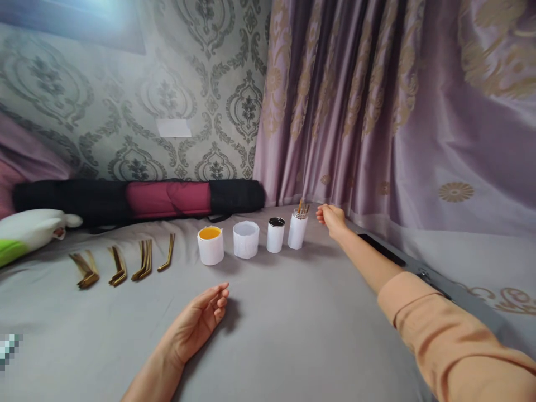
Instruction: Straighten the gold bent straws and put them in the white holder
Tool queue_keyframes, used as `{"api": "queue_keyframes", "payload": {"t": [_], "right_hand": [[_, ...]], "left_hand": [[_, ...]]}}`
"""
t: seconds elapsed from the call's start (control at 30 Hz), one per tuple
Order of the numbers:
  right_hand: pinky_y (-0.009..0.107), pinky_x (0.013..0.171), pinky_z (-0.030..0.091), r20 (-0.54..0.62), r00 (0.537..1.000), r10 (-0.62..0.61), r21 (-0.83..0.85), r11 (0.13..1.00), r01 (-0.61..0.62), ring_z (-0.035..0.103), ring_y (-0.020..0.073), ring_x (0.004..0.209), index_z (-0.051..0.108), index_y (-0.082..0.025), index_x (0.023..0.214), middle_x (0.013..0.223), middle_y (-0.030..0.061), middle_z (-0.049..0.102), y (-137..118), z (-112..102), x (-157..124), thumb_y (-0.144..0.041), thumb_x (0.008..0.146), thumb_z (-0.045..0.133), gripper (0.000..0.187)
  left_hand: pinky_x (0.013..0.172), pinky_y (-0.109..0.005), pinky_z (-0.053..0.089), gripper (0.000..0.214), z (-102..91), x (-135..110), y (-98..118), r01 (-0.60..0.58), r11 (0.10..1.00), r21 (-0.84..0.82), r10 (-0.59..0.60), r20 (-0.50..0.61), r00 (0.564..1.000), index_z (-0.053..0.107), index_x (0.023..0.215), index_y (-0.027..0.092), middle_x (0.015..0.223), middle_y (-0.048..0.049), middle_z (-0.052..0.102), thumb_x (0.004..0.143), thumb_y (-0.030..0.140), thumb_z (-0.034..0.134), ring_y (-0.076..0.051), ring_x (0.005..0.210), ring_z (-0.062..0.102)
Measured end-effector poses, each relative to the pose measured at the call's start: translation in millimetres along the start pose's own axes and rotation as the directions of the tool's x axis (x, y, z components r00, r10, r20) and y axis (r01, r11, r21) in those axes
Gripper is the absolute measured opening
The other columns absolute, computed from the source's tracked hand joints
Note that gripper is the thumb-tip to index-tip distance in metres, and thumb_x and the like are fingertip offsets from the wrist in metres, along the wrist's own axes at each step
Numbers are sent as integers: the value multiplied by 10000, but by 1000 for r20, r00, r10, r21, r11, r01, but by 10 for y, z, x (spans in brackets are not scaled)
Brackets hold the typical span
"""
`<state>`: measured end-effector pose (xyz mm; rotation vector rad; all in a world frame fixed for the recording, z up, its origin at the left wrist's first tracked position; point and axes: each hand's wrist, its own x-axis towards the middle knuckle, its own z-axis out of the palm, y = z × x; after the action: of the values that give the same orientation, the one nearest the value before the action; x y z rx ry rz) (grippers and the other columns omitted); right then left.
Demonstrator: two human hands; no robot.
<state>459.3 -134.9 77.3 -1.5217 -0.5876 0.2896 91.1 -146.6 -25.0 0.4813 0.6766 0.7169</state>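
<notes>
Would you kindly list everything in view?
Wrapped containers: four, white, centre row
Sticks: several, brown, in the rightmost container
Bent bundles: four, bronze, left
Sheet: one, grey, beneath
Long roll: one, black and maroon, back left
Plush: one, white and green, left
Flat object: one, black, right
Wallpaper: one, grey patterned, back
Paper: one, white, on wallpaper
Curtain: one, purple, right
Blurred item: one, pale, lower left
Sleeve: one, orange, right
Left hand: one, bare, front centre
Right hand: one, bare, right of containers

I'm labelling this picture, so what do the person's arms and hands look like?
A peach sleeve covers part of the right arm, its wide cuff ending mid-forearm. The visible left forearm is bare. Left hand and right hand are ungloved.
</notes>
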Motion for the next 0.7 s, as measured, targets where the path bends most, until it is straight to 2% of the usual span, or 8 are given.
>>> {"api": "queue_keyframes", "payload": {"t": [0.2, 0.37, 0.53, 0.7], "right_hand": [[151, 350, 360, 44, 989, 143, 122, 981, -148, 431, 40, 358, 535, -145, 666, 505, -26, 520, 172, -15, -310, -193, 806, 420, 187], [157, 354, 360, 122, 945, 303, 187, 928, -322, 424, 43, 343, 524, -150, 667, 478, -30, 517, 367, 42, -631, -180, 800, 432, 165], [154, 340, 339, 216, 883, 418, 195, 867, -458, 415, 39, 339, 515, -151, 662, 482, -41, 500, 520, 233, -967, -172, 794, 414, 168], [153, 344, 340, 325, 828, 457, 155, 838, -523, 422, 35, 354, 531, -140, 679, 515, -37, 507, 552, 535, -1294, -175, 772, 424, 146]], "left_hand": [[460, -169, 447, 131, 4, -1, -4, -5, 1000, -12, 5, 1, 1000, 564, 875, 68, 795, -59, 550, 748, 76, 536, -58, 573, 499], [469, -172, 448, 167, 20, 2, -7, -22, 999, 24, 22, -4, 1000, 556, 887, 77, 792, -60, 551, 726, 36, 539, -60, 577, 499], [468, -175, 447, 191, 38, 2, -13, -31, 999, 41, 31, -13, 999, 548, 898, 79, 796, -58, 547, 723, 6, 519, -59, 572, 497], [471, -173, 451, 192, 56, -30, -13, -39, 998, 58, 40, -23, 999, 546, 908, 78, 792, -51, 541, 731, 10, 513, -55, 570, 496]]}}
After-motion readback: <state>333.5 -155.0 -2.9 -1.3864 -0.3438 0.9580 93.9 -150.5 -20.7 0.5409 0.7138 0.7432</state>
